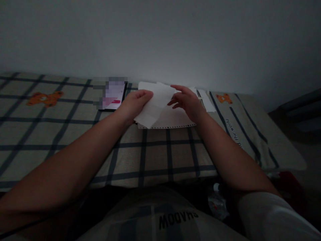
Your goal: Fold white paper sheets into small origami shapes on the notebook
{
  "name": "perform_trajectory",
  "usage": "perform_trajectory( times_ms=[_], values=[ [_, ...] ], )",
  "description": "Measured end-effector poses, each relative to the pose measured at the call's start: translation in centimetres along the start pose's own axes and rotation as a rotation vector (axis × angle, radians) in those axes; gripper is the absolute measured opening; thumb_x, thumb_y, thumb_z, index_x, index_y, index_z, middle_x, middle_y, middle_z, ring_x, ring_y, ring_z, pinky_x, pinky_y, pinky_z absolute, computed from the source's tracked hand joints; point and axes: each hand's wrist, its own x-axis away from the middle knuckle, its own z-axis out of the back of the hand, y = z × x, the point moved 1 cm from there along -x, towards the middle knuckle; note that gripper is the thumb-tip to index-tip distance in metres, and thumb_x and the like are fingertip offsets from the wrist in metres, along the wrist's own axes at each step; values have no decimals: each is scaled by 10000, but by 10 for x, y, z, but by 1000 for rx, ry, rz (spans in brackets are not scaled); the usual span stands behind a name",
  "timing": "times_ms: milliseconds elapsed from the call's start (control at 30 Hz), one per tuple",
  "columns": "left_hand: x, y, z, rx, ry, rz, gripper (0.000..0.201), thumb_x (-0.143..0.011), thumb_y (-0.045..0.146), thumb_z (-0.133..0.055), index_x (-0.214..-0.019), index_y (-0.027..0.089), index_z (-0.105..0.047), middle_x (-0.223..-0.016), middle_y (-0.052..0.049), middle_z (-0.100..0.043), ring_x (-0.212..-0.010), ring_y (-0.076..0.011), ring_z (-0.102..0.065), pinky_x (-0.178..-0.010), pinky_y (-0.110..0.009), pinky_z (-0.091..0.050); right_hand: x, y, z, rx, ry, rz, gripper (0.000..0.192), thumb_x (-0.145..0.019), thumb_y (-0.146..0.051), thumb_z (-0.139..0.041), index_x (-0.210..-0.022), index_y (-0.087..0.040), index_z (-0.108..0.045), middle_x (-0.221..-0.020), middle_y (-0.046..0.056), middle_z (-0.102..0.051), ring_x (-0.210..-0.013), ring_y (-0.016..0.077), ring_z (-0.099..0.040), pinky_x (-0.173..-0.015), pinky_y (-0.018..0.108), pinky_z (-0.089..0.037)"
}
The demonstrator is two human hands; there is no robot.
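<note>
My left hand pinches a loose sheet of white paper at its left side, thumb on top. The sheet is held over a pad of paper with a row of punched holes along its near edge. Above the right part of the pad, my right hand has its fingers spread, with nothing gripped; whether its fingertips touch the sheet is unclear. Right of that hand lie white paper pieces, partly hidden behind it.
A tablet or large phone with a lit, partly blurred screen lies left of the pad. A checked cloth with bear prints covers the table, which meets a wall behind. Below the front edge, a clear plastic bottle shows at right.
</note>
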Motion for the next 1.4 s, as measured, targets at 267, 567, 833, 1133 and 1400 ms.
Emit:
perform_trajectory(
  times_ms=[267, 567, 833, 1133, 1400],
  values=[
    [-6, -3, 2, 34, 138, -99, 189, -934, 378, -597, -961, 200, -654, -857, -43, -700, -740, -153, -634, -631, -246, -499, 11, -5, -14, 542, -305, 189, 374, -973, -427, -600, -1242, -215, -752, -1355, 108, -722, -1282, 271, -659, -1161, 489, -459],
    [4, 1, -4, 23, -36, 47, 126, -869, 304, -631, -874, 191, -686, -758, -35, -697, -634, -157, -617, -533, -246, -469, 5, 0, -5, 601, -365, 288, 355, -964, -338, -569, -1244, -194, -736, -1335, 116, -723, -1190, 279, -682, -1029, 446, -536],
    [3, -1, -3, -15, -24, 4, 148, -853, 338, -648, -854, 197, -693, -747, -37, -701, -613, -144, -596, -529, -237, -463, 3, 10, -8, 605, -274, 280, 405, -935, -360, -580, -1280, -183, -696, -1349, 144, -705, -1210, 312, -659, -1031, 478, -526],
    [3, 0, 0, -16, -59, 44, 122, -808, 321, -681, -794, 203, -704, -682, -37, -693, -558, -148, -579, -493, -248, -437, -2, 10, -3, 383, -80, 247, 304, -921, -358, -608, -1167, -223, -725, -1247, 93, -746, -1157, 245, -676, -1048, 444, -519],
    [2, 3, 4, 49, -143, 137, 148, -806, 323, -656, -730, 200, -692, -677, -18, -670, -537, -139, -583, -531, -267, -441, 1, -3, 7, -38, -149, 69, 387, -870, -354, -702, -1250, -282, -673, -1186, 43, -733, -1041, 200, -689, -919, 398, -593]
  ],
)
